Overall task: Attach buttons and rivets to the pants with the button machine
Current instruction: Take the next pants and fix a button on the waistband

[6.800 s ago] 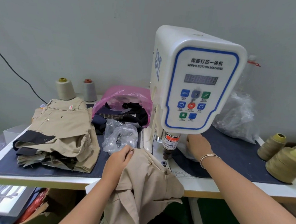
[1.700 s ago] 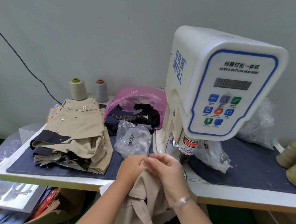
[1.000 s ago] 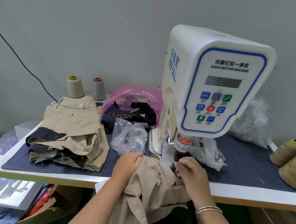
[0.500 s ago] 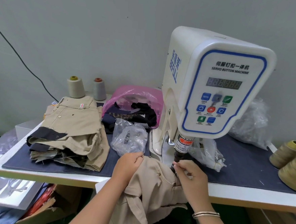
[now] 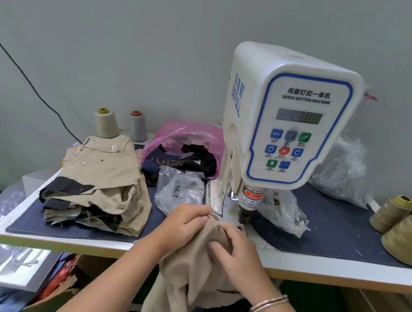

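Right now my left hand (image 5: 185,225) pinches a fold of the tan pants (image 5: 193,259) at the worktop (image 5: 338,274) edge, its grip clamped on the cloth at about ten o'clock from the small fastener (image 5: 218,227) showing on the fabric. My right hand (image 5: 236,250) lies over the cloth at five o'clock from that fastener, fingers curled into the fabric and holding it too. The pants hang off the front edge, bunched just short of the button machine (image 5: 287,127), whose dark punch (image 5: 244,215) stands at two o'clock from my hands. To do this well, I judge I should flatten the layer, slide the marked spot squarely under the punch, and keep my fingertips off to the sides before triggering.
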Demonstrator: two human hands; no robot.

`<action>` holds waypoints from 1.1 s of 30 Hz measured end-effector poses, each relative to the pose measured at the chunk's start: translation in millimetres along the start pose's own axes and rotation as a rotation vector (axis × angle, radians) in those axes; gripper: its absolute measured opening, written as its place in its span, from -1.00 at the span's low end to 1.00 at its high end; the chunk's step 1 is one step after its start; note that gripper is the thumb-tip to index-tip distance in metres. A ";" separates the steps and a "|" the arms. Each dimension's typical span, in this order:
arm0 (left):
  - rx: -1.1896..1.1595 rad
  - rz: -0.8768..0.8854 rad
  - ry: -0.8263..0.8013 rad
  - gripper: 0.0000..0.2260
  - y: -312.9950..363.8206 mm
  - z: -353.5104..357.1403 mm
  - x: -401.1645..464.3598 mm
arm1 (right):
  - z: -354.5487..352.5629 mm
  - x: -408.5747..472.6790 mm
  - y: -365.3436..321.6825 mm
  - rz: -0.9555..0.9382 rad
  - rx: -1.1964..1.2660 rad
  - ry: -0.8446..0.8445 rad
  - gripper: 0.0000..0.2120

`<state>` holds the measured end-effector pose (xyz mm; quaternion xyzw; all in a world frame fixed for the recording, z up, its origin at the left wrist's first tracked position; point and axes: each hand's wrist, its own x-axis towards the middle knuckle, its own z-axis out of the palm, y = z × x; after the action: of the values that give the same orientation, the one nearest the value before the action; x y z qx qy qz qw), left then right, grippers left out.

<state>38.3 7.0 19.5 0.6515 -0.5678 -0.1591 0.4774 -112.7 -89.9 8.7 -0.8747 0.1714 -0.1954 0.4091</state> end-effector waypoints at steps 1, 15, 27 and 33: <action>-0.031 -0.010 -0.041 -0.84 1.7 -3.1 -2.0 | -1.3 0.8 -3.8 0.012 0.076 0.037 -0.85; -0.335 -0.280 -0.079 -0.42 -8.5 -63.0 -45.1 | -6.1 9.4 -32.3 0.105 0.625 0.270 -0.76; -0.060 -0.407 0.589 -0.82 -12.9 -45.5 -69.3 | 50.8 45.4 -70.0 0.060 0.580 0.136 -0.92; 0.383 -0.659 0.776 -0.86 -61.3 -44.4 -54.5 | 67.5 122.6 -56.7 0.021 0.175 0.183 -0.84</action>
<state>91.0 69.1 -26.1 0.8812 -0.1344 0.0583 0.4495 33.8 -68.1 38.0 -0.8123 0.1993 -0.2843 0.4686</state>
